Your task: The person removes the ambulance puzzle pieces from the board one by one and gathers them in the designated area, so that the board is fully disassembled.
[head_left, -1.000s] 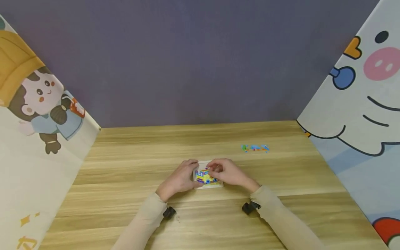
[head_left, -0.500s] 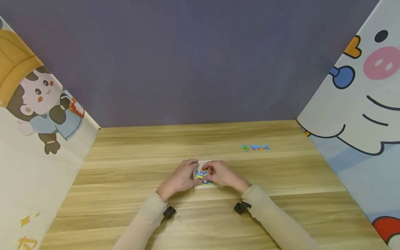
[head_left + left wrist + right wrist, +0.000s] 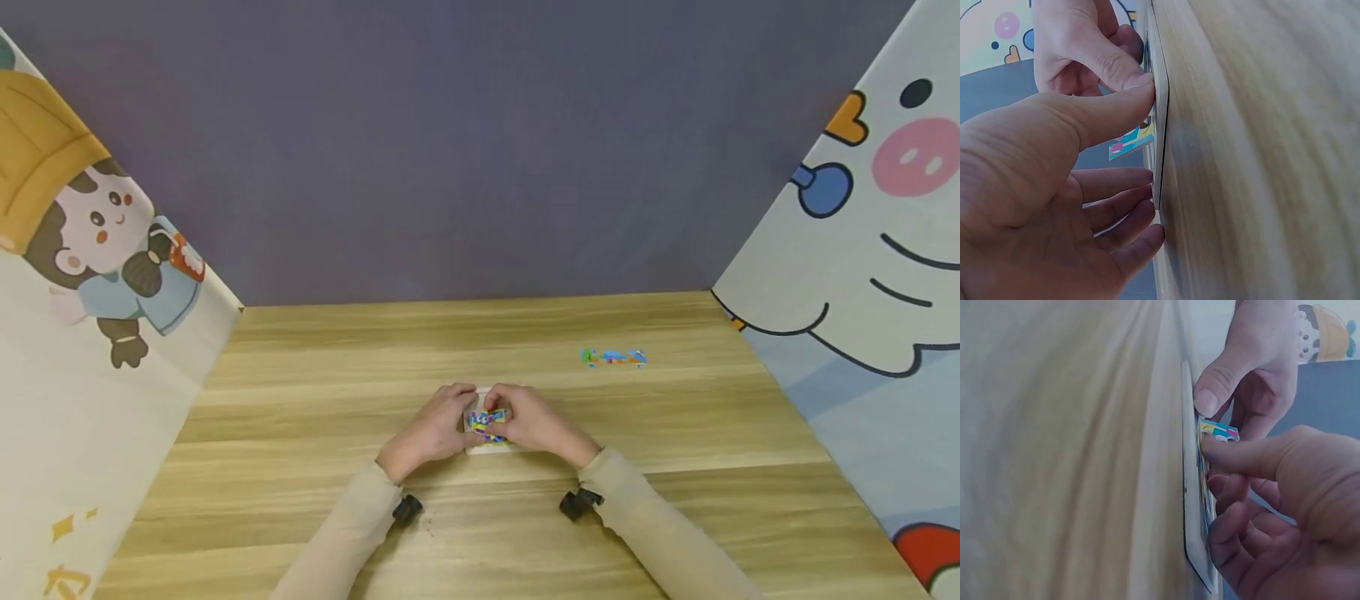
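A small pale puzzle board (image 3: 491, 449) with a colourful vehicle picture lies flat on the table. My left hand (image 3: 433, 427) grips its left side, thumb at the near part and fingertips along the far edge. Over the board's right half, my right hand (image 3: 534, 421) has thumb and index finger on a bright puzzle piece (image 3: 492, 415). That puzzle piece (image 3: 1220, 430) stands tilted up from the board in the right wrist view. From the left wrist, the same raised puzzle piece (image 3: 1130, 144) shows below my left thumb. The right fingers hide much of the picture.
Several loose blue, green and orange pieces (image 3: 612, 357) lie in a row on the wooden table (image 3: 337, 350), behind and to the right of the board. A dark panel (image 3: 472, 167) rises at the back, with printed cartoon walls on both sides.
The right hand has moved left and in over the board, and a piece under its fingers now tilts up. My left hand stays at the board's left side.
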Demonstrator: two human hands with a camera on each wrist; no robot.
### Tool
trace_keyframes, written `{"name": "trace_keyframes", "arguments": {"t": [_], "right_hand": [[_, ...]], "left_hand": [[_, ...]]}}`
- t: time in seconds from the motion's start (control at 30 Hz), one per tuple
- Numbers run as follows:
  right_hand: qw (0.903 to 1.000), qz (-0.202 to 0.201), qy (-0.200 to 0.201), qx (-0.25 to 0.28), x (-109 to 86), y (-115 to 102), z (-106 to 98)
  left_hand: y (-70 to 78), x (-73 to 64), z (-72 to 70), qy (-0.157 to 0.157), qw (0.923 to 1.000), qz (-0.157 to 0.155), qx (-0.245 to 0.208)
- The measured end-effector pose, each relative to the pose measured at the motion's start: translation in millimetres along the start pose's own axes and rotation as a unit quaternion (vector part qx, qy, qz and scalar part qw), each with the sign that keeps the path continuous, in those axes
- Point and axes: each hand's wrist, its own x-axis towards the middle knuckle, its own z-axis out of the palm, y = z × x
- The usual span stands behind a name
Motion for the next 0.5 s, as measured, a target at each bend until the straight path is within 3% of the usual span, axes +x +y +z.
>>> {"name": "trace_keyframes", "arguments": {"t": [0.5], "right_hand": [[0.9996, -0.021, -0.003, 0.020, 3.3, 11.3, 1.4]], "left_hand": [[-1.0, 1.0, -0.3, -0.001, 0.9999, -0.003, 0.012]]}}
